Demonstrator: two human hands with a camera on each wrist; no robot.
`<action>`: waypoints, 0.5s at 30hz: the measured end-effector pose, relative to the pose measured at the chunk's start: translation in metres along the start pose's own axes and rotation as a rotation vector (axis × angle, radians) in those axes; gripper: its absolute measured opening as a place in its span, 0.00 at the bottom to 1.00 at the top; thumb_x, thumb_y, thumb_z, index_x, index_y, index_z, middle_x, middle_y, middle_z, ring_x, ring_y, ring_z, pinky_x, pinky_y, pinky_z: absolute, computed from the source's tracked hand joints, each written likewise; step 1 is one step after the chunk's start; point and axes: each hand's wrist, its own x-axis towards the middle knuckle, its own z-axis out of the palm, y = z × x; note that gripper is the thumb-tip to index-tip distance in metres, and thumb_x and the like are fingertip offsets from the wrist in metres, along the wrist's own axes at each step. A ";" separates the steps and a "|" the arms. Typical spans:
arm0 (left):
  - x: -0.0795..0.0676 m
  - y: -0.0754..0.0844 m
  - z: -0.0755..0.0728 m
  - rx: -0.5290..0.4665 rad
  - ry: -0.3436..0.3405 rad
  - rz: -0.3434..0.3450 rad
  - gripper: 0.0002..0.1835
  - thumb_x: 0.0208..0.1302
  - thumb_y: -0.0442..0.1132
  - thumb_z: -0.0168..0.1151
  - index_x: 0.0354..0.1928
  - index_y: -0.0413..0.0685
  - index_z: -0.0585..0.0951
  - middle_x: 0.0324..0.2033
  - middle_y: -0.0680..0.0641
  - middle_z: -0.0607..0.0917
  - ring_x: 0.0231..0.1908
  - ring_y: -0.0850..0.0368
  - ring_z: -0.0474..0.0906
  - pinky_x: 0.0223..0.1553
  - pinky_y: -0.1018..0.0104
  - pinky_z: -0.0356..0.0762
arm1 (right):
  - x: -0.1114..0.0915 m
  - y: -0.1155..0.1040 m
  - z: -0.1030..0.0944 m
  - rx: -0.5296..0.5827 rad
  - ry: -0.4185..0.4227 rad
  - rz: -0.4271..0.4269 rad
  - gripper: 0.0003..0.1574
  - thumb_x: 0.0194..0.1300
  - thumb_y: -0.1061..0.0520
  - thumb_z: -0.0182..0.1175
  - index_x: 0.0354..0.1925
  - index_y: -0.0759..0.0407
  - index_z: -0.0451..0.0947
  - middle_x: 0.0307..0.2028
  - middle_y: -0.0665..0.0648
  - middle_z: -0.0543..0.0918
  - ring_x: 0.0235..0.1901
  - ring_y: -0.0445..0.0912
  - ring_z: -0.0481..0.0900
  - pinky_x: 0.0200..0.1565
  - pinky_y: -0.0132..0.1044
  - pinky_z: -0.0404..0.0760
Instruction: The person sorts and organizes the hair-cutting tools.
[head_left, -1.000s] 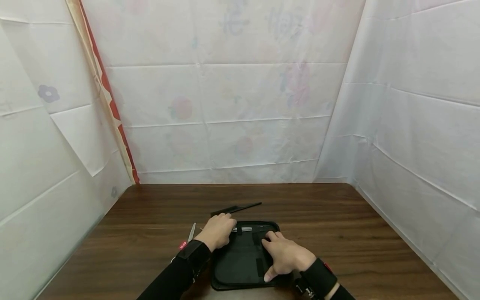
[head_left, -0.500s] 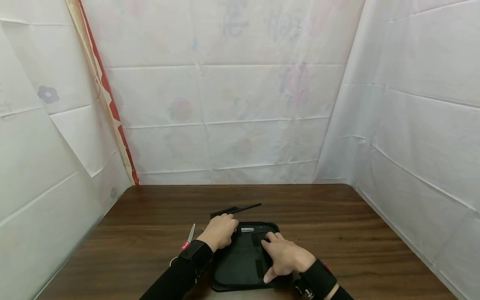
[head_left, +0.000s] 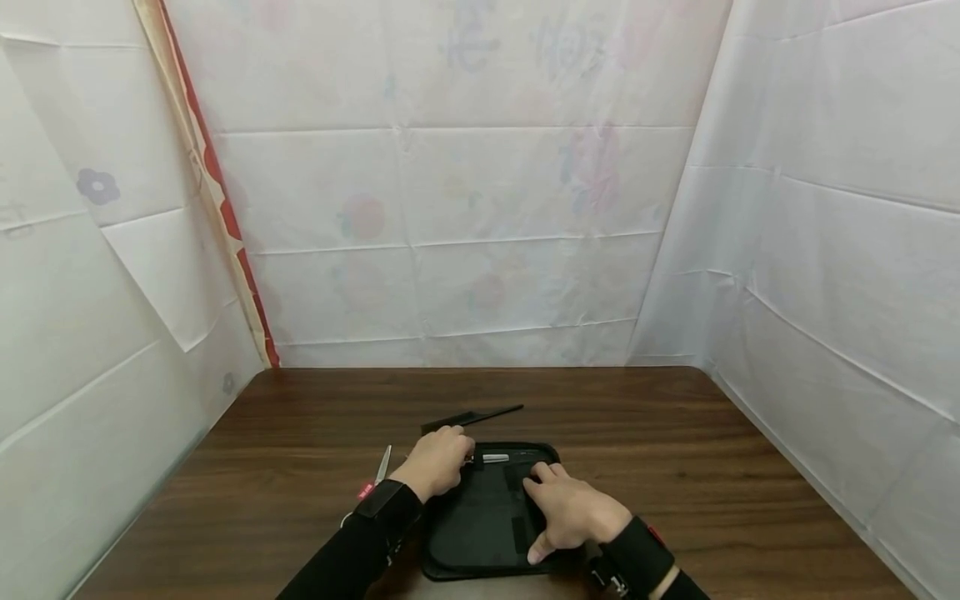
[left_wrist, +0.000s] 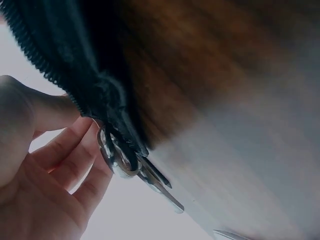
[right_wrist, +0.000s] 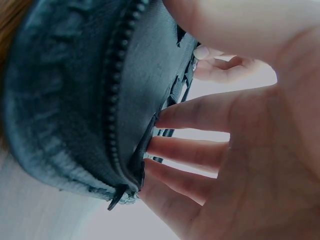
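A black zip case (head_left: 480, 533) lies unfolded on the table in the head view. My left hand (head_left: 435, 467) is at its far left corner, gripping a pair of metal scissors (left_wrist: 124, 172) by the ring handles at the case's edge. A silver length of metal (head_left: 495, 458) lies along the far side of the case, running out from under that hand. My right hand (head_left: 573, 508) rests on the right side, its thumb near the front. In the right wrist view, its fairly straight fingers touch the lining beside the zip (right_wrist: 112, 100).
Behind the case lies a black tail comb (head_left: 472, 417). Left of my left wrist is another pair of scissors (head_left: 383, 465) with a red tag (head_left: 366, 491), partly covered by the sleeve. White sheeting (head_left: 480, 250) hangs around the brown table (head_left: 675, 467).
The silver metal in the case shows slightly farther right than a second ago. My left hand has shifted only a little, and the right hand keeps its place.
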 end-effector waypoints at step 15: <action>-0.011 -0.011 -0.016 -0.099 -0.006 -0.053 0.04 0.67 0.32 0.68 0.41 0.45 0.86 0.36 0.49 0.78 0.41 0.47 0.77 0.44 0.51 0.79 | 0.002 0.001 0.002 0.004 -0.002 0.010 0.60 0.50 0.33 0.77 0.72 0.58 0.68 0.68 0.58 0.66 0.68 0.55 0.63 0.58 0.50 0.77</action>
